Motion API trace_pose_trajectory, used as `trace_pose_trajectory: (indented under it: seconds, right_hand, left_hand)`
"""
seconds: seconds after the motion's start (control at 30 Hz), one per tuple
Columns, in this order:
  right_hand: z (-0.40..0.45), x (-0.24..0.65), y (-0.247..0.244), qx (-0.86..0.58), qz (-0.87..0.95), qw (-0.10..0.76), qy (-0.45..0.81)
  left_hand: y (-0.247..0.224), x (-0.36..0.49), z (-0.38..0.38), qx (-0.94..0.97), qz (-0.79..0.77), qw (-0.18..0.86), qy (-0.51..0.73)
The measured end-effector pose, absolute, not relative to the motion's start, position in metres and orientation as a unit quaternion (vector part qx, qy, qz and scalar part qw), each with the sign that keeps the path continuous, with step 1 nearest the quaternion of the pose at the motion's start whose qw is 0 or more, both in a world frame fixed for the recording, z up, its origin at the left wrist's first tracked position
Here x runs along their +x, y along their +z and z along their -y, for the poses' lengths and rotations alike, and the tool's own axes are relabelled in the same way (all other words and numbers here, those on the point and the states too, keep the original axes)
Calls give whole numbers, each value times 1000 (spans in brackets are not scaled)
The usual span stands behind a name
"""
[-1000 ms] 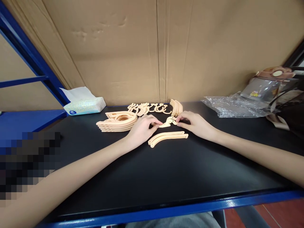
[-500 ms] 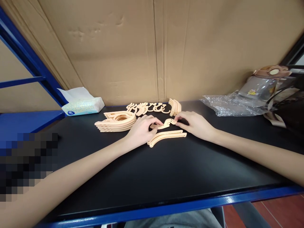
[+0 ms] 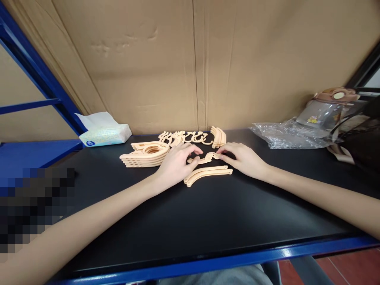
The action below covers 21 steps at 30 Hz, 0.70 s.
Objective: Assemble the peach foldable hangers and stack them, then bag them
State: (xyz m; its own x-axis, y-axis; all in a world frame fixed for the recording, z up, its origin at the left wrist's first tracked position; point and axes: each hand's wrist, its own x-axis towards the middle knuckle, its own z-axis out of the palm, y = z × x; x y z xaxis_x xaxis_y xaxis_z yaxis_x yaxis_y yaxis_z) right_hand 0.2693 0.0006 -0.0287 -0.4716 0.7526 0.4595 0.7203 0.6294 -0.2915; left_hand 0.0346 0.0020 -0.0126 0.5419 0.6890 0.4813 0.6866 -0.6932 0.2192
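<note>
A pale peach plastic hanger hook [image 3: 210, 156] lies low over the black tabletop between my hands. My left hand [image 3: 175, 161] is at its left end, thumb and forefinger parted in a wide curve; its other fingers are mostly hidden. At the other end, my right hand [image 3: 241, 157] pinches the piece between thumb and fingertips. Two curved hanger arms [image 3: 208, 173] lie side by side just in front of the hook, close to my left thumb. Left of my left hand sits a stack of folded hangers [image 3: 139, 159].
Several loose hooks [image 3: 178, 137] and a bundle of hanger arms [image 3: 218, 137] lie along the cardboard wall [image 3: 142, 79]. A tissue pack [image 3: 107, 134] stands at the back left. Clear plastic wrap [image 3: 282, 134], a drink bottle [image 3: 320, 111] and a dark bag [image 3: 362, 146] occupy the right.
My left thumb and forefinger have spread apart, letting go of the hook. My right hand stays at the hook's right end. The view has shifted slightly.
</note>
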Motion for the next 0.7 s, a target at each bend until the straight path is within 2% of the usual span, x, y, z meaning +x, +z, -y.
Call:
trace_pose_trajectory:
  seconds: [0.13,0.2,0.43,0.7]
  right_hand:
    - [0,269,-28,-435,853,286,30]
    - [0,269,-28,-441,848,292,27]
    - [0,270,-27,-431,850,301,34]
    - [0,270,-27,-441,850,288,31]
  left_hand:
    - [6,37,-14,890,-393,-170,159]
    - [13,38,-28,889,-391,-209,113]
    - [25,51,-72,885,-383,-263,12]
    - [24,61,-87,892,-344,-293,-21]
